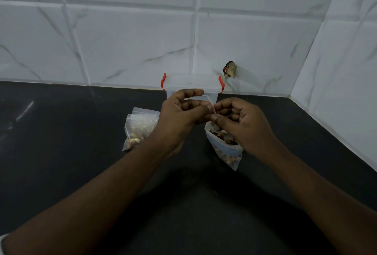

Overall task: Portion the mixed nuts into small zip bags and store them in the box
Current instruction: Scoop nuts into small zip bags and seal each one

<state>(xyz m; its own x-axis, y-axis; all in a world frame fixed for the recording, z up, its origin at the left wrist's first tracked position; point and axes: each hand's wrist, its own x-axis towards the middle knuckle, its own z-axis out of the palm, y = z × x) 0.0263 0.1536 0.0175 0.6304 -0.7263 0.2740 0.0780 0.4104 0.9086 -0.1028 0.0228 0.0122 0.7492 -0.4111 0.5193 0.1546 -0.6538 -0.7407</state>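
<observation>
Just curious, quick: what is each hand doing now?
Left hand: pinched shut on small clear empty zip bag.
Right hand: pinching the same bag.

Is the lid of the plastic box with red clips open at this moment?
No, the lid sits flat on the clear box, and the red clips at both ends are folded down against it.

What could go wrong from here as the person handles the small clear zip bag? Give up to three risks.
1. The open clear bag of mixed nuts stands right under the right hand; a bump could tip it and spill nuts.
2. Both hands pinch the thin, empty small clear zip bag; the left hand could lose its grip.
3. The clear plastic box with red clips looks shut, so storing may stall.
</observation>
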